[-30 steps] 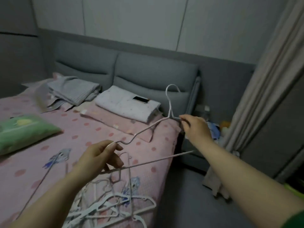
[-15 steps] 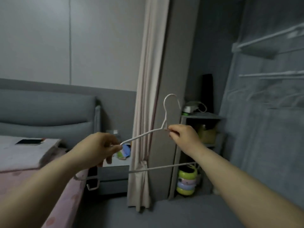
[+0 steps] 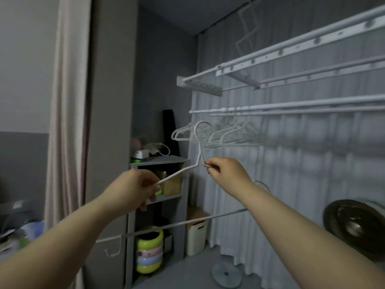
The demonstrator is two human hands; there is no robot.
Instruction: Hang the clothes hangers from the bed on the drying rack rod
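I hold one white wire hanger (image 3: 199, 147) up in front of me with both hands. My left hand (image 3: 135, 189) grips its left shoulder arm. My right hand (image 3: 226, 173) pinches the wire just below the neck, on the right side. The hook points upward, a little below the drying rack rod (image 3: 291, 106) and to the left of it. Several white hangers (image 3: 227, 133) hang from that rod at its left end. The held hanger's bottom bar (image 3: 183, 223) runs low across the view, partly behind my right forearm.
More rack rods and a bracket (image 3: 239, 70) are mounted higher up in front of grey curtains. A grey shelf unit (image 3: 158, 163) stands at the centre, with a white bin (image 3: 196, 236) beside it. A fan (image 3: 358, 224) sits at right, and a beige curtain (image 3: 66, 122) hangs at left.
My view has swung from the bed round to the right, onto the drying rack. Both hands have carried the hanger along and raised it toward the rod, keeping the same grips.
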